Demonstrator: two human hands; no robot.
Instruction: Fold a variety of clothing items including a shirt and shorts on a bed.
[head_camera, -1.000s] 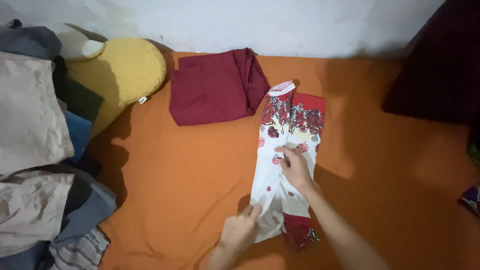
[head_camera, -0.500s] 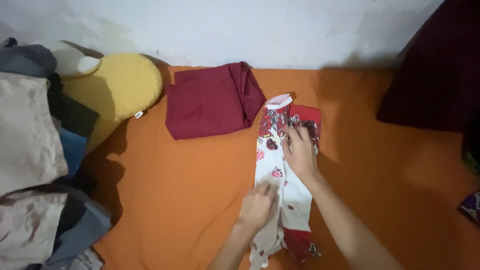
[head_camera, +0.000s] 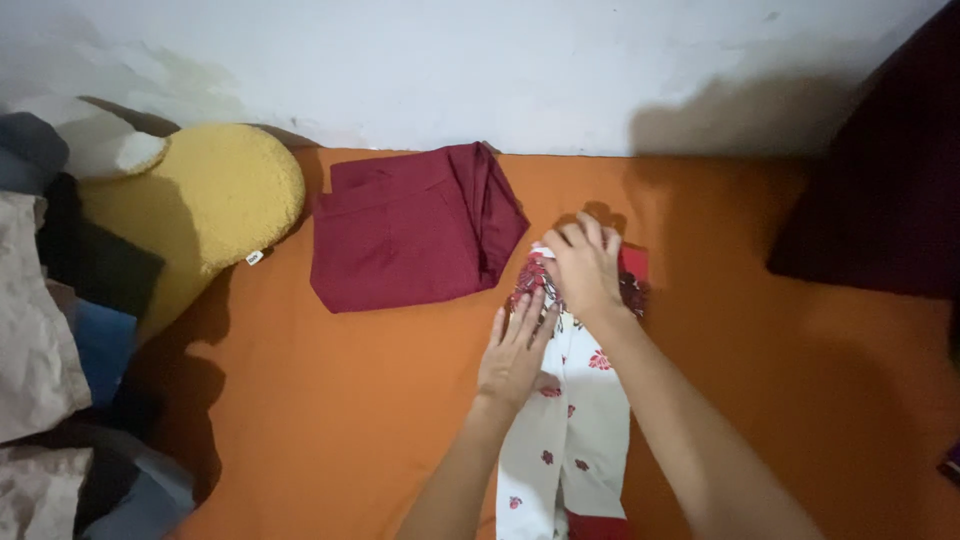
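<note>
A white wall (head_camera: 450, 60) (shadowed at right) backs an orange sheet (head_camera: 330, 400) — dim light.

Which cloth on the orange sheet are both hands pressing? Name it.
The white floral cloth, under the left hand and right hand; the folded maroon cloth lies untouched.

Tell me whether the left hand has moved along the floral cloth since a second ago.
Yes. The left hand slid up the floral cloth from its near end toward the folded maroon garment.

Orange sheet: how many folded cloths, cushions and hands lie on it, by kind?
Folded cloths: 2, maroon cloth and floral cloth
Cushions: 1, yellow cushion, partly on the orange sheet
Hands: 2, left hand and right hand, both on the floral cloth
Total: 5
</note>
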